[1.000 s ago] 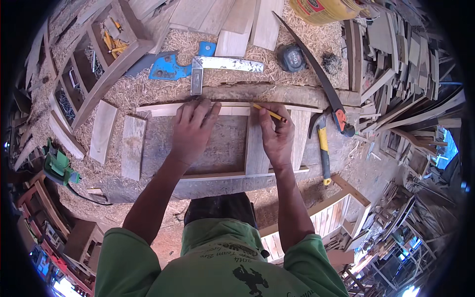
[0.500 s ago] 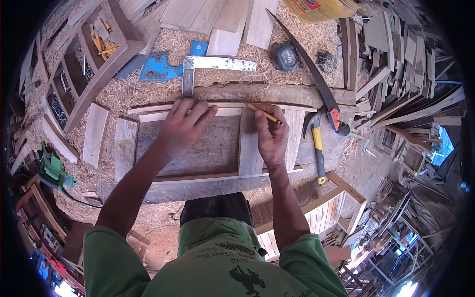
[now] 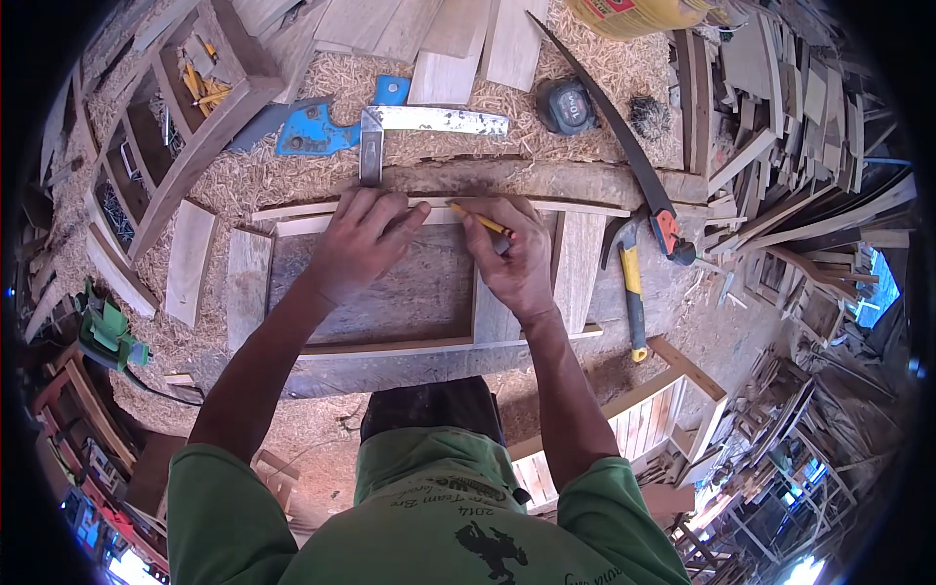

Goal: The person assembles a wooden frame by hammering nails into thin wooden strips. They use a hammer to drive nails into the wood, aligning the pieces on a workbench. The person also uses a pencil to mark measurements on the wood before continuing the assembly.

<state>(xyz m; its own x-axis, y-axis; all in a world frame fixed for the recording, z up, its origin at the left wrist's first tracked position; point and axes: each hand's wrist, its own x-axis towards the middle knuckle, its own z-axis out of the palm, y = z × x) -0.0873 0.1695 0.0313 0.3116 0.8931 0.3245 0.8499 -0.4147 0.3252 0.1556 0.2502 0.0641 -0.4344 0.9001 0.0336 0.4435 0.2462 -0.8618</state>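
My left hand point(image 3: 361, 244) is closed over two thin wooden strips point(image 3: 302, 224) lying together along the far side of the workbench, its fingers bent across their edge. In my right hand point(image 3: 517, 263) a yellow pencil point(image 3: 485, 220) is pinched, its tip at the strips just right of my left fingers. A wider board point(image 3: 495, 307) runs crosswise below my right hand, and a pale board point(image 3: 580, 258) lies to its right. Nearer me, another long strip point(image 3: 390, 348) lies parallel to the first two. Beyond my left hand rests a metal try square point(image 3: 439, 121).
Past the strips lie a blue-handled saw point(image 3: 317, 136), a tape measure point(image 3: 565, 105) and a long curved saw point(image 3: 624, 136) on wood shavings. A hammer point(image 3: 632, 297) is at right. A compartmented wooden box point(image 3: 185, 166) with nails and pencils stands left; a green power tool point(image 3: 109, 331) sits below it.
My right hand has slid left along the strips with the pencil, closer to my left hand. My left hand stays in place on the strips.
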